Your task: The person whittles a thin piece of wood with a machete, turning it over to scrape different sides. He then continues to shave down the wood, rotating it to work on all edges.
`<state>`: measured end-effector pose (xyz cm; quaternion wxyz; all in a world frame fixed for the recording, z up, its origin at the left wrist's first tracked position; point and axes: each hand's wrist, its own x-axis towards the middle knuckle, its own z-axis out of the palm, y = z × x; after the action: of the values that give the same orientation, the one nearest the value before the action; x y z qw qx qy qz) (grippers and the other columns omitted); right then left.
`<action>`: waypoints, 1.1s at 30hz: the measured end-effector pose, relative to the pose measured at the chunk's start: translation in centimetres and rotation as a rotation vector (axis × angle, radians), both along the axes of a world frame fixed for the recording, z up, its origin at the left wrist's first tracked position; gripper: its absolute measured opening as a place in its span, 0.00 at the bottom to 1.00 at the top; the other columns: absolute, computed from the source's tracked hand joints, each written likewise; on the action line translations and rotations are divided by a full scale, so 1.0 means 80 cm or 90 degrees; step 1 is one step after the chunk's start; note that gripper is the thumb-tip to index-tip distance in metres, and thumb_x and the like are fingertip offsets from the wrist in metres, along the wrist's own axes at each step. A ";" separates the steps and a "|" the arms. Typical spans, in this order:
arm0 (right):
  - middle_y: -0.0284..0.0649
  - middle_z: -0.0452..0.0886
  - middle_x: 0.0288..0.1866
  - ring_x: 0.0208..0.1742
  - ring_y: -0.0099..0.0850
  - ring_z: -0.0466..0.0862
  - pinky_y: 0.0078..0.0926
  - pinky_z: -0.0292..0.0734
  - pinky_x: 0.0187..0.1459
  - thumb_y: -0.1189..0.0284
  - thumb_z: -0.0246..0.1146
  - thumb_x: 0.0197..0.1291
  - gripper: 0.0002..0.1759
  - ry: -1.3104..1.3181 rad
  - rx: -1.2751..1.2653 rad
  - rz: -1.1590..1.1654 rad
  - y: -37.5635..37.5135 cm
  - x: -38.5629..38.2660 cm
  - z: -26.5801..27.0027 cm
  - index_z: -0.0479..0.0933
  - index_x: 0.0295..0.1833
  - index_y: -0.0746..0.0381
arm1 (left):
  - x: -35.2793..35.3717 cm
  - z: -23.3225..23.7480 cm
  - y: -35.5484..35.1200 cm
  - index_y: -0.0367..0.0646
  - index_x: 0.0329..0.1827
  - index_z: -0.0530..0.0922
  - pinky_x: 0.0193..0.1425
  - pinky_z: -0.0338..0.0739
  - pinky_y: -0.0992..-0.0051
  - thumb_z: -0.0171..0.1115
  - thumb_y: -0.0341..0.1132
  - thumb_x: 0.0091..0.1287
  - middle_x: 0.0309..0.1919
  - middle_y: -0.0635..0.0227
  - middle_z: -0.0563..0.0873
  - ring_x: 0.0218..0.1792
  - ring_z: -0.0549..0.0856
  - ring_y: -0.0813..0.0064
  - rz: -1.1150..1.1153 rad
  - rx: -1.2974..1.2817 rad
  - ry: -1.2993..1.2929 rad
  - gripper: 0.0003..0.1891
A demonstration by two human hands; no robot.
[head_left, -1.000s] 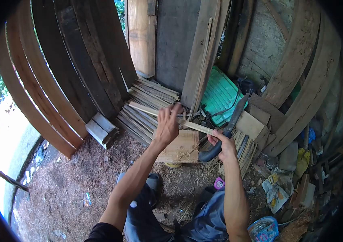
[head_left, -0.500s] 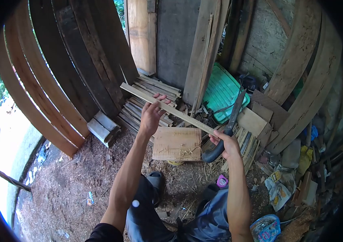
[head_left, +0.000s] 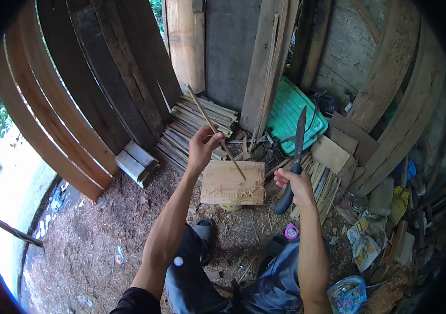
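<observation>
My left hand (head_left: 203, 149) pinches a thin wooden strip (head_left: 236, 166) between thumb and fingers. The strip slants from upper left to lower right, and its lower end overlaps the pale wooden block (head_left: 217, 180) in this view. In my right hand (head_left: 299, 186) is a machete (head_left: 300, 136) with a curved black handle, its dark blade pointing up and away from me. The blade stands to the right of the strip, apart from it. Thin shavings lie on the front part of the block.
Stacked wooden strips (head_left: 181, 141) lie behind my left hand. More thin strips (head_left: 320, 191) rest right of the machete, near a green plastic lid (head_left: 291, 115). A pink tape measure (head_left: 291, 231) sits by my foot. Tall planks (head_left: 123, 68) lean at the left; scraps crowd the right.
The right hand has let go of the strip's near end and keeps the machete, its blade turned more upright. In the left hand the strip has swung steeper, its lower end now over the block.
</observation>
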<state>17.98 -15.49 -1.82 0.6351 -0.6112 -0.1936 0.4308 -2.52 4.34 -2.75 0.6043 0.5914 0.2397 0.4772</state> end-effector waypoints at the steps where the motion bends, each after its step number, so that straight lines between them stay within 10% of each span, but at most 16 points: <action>1: 0.47 0.82 0.35 0.33 0.31 0.83 0.26 0.80 0.33 0.75 0.64 0.56 0.09 -0.010 -0.008 0.017 -0.001 -0.002 0.003 0.70 0.36 0.66 | 0.001 0.000 0.000 0.36 0.54 0.72 0.49 0.79 0.76 0.60 0.32 0.66 0.42 0.64 0.82 0.46 0.82 0.75 0.002 -0.001 -0.005 0.16; 18: 0.40 0.80 0.26 0.22 0.23 0.77 0.20 0.73 0.23 0.72 0.64 0.57 0.10 -0.130 -0.070 0.102 0.000 -0.032 0.005 0.76 0.34 0.70 | 0.003 0.001 0.003 0.35 0.51 0.72 0.47 0.74 0.74 0.51 0.35 0.71 0.36 0.63 0.82 0.41 0.81 0.76 0.146 0.169 0.140 0.13; 23: 0.41 0.79 0.23 0.20 0.25 0.79 0.21 0.77 0.22 0.72 0.63 0.60 0.11 -0.125 -0.077 0.198 0.002 -0.074 -0.007 0.71 0.34 0.70 | 0.003 0.029 -0.006 0.36 0.50 0.70 0.45 0.73 0.74 0.46 0.41 0.74 0.29 0.68 0.76 0.34 0.78 0.76 0.149 0.091 -0.112 0.15; 33: 0.36 0.72 0.16 0.15 0.25 0.75 0.26 0.69 0.14 0.73 0.63 0.56 0.13 -0.127 -0.302 0.318 0.024 -0.141 -0.114 0.70 0.27 0.70 | -0.003 0.013 0.002 0.40 0.31 0.66 0.29 0.69 0.78 0.41 0.45 0.75 0.22 0.69 0.72 0.23 0.72 0.80 0.175 0.172 -0.074 0.18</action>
<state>6.72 -13.60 -10.93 0.3288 -0.7144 -0.2925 0.5441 -2.73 4.47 -1.70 0.4615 0.6003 0.2164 0.6163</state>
